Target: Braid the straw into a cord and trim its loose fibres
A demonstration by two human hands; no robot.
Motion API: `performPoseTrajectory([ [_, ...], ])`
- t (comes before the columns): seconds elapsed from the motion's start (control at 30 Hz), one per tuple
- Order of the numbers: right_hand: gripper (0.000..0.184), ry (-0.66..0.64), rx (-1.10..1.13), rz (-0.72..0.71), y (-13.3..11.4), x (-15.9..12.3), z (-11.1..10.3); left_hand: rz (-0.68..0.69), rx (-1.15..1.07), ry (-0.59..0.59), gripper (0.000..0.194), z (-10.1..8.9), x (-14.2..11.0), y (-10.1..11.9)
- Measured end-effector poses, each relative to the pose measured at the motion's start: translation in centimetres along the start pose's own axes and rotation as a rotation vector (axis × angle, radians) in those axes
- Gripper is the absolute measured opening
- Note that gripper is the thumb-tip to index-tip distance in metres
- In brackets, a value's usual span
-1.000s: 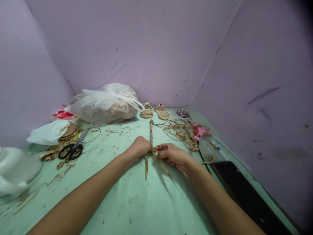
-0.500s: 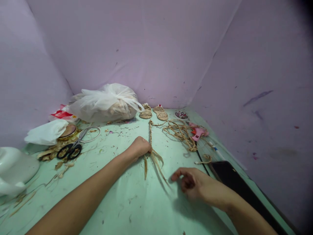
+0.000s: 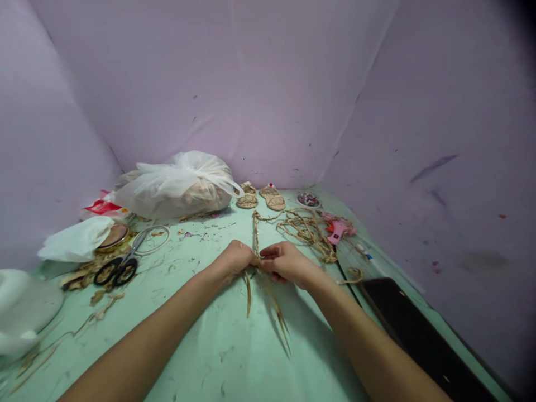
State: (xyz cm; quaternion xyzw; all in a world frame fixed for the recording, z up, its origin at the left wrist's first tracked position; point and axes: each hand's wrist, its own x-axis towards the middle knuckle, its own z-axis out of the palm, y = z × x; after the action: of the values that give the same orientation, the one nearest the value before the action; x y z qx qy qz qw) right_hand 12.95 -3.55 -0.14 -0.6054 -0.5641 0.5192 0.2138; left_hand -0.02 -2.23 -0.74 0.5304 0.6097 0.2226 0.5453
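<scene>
A braided cord of dry plant fibre [image 3: 256, 231] runs away from me down the middle of the table. My left hand [image 3: 239, 258] pinches its near end between thumb and fingers. My right hand [image 3: 287, 262] meets it there, fingertips closed on the fibres at the same spot. Loose flat fibre strands [image 3: 280, 321] hang from the pinch toward me, with one separate strand [image 3: 249, 296] under the left hand. At its far end the cord bends right and leads to a tangled pile of braided cord [image 3: 307, 229].
Scissors with black handles [image 3: 121, 268] lie at left beside a white ring [image 3: 161, 237] and fibre scraps. A full white plastic bag [image 3: 176, 187] sits at the back near woven slipper shapes [image 3: 274, 201]. A pink glue gun [image 3: 340, 228] and a dark flat device [image 3: 419, 335] are at right.
My right hand has moved left and away from me, from apart over the table to the braid's near end. The left hand keeps its hold. The view has shifted slightly.
</scene>
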Motion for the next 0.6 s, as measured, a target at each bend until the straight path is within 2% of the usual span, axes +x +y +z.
performPoseTrajectory([
  [0.17,0.004,0.001,-0.024,0.027,1.1,0.7,0.1,0.027,-0.001,-0.034,0.015,-0.2,-0.1,0.0],
  [0.27,0.012,0.018,-0.040,0.056,1.0,0.7,-0.3,0.062,0.014,-0.043,0.015,0.0,-0.1,0.0],
  [0.37,0.012,0.038,-0.061,0.063,0.9,0.6,-0.4,0.110,0.042,-0.034,0.012,0.3,0.3,-0.6],
  [0.5,0.005,0.174,-0.286,-0.009,0.7,0.1,0.3,0.163,0.096,-0.010,0.009,0.6,1.5,-1.9],
  [0.6,0.009,0.278,-0.438,-0.102,0.8,-0.6,1.4,0.180,0.119,-0.035,0.010,0.3,2.1,-2.4],
])
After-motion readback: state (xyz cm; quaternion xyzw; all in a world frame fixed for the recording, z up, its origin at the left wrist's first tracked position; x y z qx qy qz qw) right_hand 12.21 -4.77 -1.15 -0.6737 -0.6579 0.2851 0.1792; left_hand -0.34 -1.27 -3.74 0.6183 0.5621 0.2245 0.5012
